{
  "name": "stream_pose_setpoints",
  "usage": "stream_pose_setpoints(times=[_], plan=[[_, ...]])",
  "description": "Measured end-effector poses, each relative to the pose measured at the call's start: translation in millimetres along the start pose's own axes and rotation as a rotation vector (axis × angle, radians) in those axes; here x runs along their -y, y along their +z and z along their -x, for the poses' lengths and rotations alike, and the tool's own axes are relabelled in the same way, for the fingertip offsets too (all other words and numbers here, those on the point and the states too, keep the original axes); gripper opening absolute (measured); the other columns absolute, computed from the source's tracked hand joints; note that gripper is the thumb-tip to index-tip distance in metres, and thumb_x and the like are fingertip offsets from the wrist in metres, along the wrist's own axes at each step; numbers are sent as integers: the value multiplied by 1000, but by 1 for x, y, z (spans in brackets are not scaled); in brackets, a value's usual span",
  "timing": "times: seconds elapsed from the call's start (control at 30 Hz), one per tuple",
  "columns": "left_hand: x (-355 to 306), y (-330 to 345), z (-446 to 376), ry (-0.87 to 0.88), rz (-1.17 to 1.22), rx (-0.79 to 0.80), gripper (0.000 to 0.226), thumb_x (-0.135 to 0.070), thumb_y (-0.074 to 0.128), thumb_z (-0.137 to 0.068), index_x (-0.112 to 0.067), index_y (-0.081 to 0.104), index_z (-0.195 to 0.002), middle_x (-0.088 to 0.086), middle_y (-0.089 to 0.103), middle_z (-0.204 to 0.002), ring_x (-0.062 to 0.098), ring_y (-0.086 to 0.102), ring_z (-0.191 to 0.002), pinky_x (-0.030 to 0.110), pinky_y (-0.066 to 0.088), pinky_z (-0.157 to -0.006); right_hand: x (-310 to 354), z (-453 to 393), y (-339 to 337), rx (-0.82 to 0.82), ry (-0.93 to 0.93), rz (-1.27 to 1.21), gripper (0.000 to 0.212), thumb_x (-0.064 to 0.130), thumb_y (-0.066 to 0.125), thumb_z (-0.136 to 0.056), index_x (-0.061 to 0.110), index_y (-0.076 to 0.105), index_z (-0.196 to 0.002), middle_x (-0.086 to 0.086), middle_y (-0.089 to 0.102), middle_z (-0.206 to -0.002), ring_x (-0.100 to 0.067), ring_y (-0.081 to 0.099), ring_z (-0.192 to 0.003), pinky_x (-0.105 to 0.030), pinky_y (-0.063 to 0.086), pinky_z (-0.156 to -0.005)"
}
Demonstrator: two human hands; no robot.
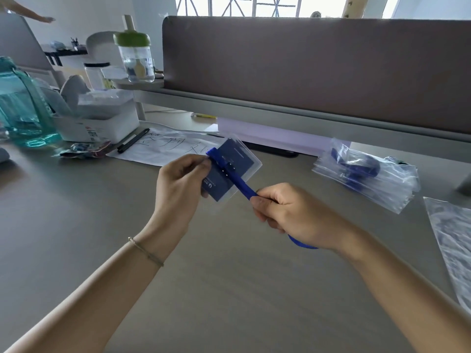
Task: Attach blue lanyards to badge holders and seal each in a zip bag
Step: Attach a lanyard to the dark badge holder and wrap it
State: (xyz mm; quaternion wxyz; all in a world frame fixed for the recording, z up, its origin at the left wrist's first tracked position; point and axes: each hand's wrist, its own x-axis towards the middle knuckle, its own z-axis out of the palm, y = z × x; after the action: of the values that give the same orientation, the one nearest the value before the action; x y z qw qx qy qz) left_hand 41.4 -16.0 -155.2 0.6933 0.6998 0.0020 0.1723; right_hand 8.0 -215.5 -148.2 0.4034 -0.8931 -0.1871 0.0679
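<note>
A clear badge holder [238, 159] with a dark blue card inside hangs above the middle of the desk. My left hand [182, 182] pinches its left edge together with one end of a blue lanyard [240, 183]. The strap runs across the holder's face, where small black clips show. My right hand [283, 207] is closed around the strap just to the right of the holder. The rest of the lanyard loops out below my right wrist. A stack of zip bags [367, 171] with blue lanyards inside lies at the right.
Empty clear bags [451, 240] lie at the right edge. A written sheet of paper [168, 146] and a black pen [133, 140] lie behind my hands. A white box [99, 121], a teal bottle [20, 105] and jars crowd the back left. A grey divider panel [316, 70] closes off the back.
</note>
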Motion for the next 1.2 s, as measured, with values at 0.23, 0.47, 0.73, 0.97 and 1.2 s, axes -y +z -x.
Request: stream_pose_setpoints(times=[0.23,0.47,0.73,0.97,1.2], plan=[[2,-4,-7,-279,354,141,18,-5,53,-96,-4,71,-92,14,63,-91,24,56,-83,38,50,-85,-6,-1,-8,108,69,-196,45,26,42,-107,14,43,-64,9,37,-50,-17,36,-54,-37,46,-70],[-3,-8,-6,-476,659,351,17,-3,50,-90,-8,66,-87,-3,65,-82,9,65,-77,21,57,-67,-23,0,-20,265,79,-308,43,36,47,-105,11,47,-70,-2,37,-57,-18,42,-55,-44,55,-88],[-11,-6,12,-386,107,960,18,-11,58,-77,-13,72,-66,2,63,-64,12,58,-55,20,43,-54,-34,0,-20,360,60,-307,41,26,57,-98,-6,54,-73,-14,37,-66,-14,37,-53,-16,40,-55],[-22,-1,26,-255,-315,1180,16,-12,61,-89,-5,74,-82,10,64,-72,17,57,-58,22,40,-51,-27,-1,-23,222,85,-227,48,33,53,-101,8,45,-62,1,36,-53,-16,41,-51,-39,55,-78],[-19,2,28,-37,-567,848,19,-16,62,-90,-10,73,-76,8,56,-63,10,45,-56,28,36,-58,-1,-2,-25,-27,19,-185,49,32,53,-103,3,45,-64,-3,40,-60,-18,43,-58,-38,55,-72]])
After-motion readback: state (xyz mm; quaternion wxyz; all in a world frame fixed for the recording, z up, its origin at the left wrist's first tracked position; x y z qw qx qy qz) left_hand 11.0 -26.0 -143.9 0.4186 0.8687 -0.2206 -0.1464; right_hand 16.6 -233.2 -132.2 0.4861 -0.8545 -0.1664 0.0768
